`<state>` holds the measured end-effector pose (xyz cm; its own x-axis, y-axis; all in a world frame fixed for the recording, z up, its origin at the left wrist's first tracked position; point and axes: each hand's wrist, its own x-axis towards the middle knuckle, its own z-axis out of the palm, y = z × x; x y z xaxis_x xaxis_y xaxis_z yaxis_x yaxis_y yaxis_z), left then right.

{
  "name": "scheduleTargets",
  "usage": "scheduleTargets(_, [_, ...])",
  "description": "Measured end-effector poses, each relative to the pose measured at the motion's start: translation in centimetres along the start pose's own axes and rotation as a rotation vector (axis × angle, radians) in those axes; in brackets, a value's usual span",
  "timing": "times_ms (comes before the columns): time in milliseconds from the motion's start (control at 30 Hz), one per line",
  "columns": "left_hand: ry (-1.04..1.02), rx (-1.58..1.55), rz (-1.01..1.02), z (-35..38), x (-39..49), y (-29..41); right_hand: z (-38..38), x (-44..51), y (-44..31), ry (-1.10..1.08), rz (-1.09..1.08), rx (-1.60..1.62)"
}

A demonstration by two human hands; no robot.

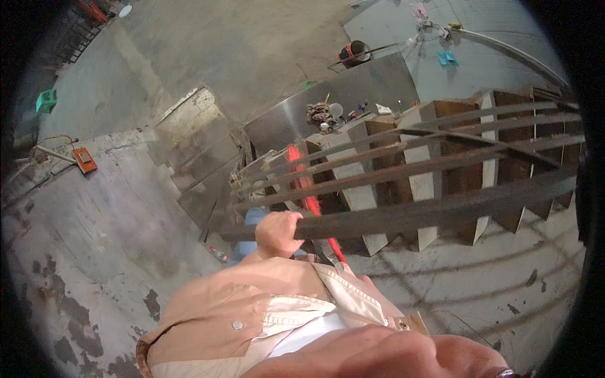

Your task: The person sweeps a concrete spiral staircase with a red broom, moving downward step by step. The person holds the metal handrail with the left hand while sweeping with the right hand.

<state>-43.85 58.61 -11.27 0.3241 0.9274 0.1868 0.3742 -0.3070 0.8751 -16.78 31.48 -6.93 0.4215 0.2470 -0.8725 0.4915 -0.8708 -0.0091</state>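
My left hand (279, 234) is closed around the near dark rail (387, 219) of a long slatted frame. Close to the camera, along the lower edge, lies bare skin of my right arm or hand (406, 349), with a shiny band at the lower right corner; its fingers cannot be made out. A red pole (336, 250) with a ragged red upper part (297, 165) runs down past the rails to my open tan shirt (222, 312). Blue cloth (255, 216) shows behind my left hand. Whether anything grips the pole is hidden.
Several box-like panels (425, 189) stand behind the rails. Beyond are a metal sheet (293, 115), a rope bundle (319, 112), a cup (336, 110) and a bucket (354, 53). A bottle (218, 254), an orange board (85, 160) and a green crate (46, 101) are at left.
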Motion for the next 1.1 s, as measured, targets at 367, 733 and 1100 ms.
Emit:
scheduleTargets(367, [0.143, 0.283, -0.012, 1.1, 0.5, -0.7, 2.5, -3.7, 7.6, 0.065, -0.118, 0.105])
scheduleTargets(733, [0.328, 0.097, 0.216, 0.8, 3.1, 2.6, 8.3, -6.0, 12.0, 0.152, -0.102, 0.532])
scheduleTargets(1100, [0.33, 0.334, 0.11, 3.7, 7.2, 6.5, 13.1, 9.6, 10.5, 0.169, -0.364, -0.093])
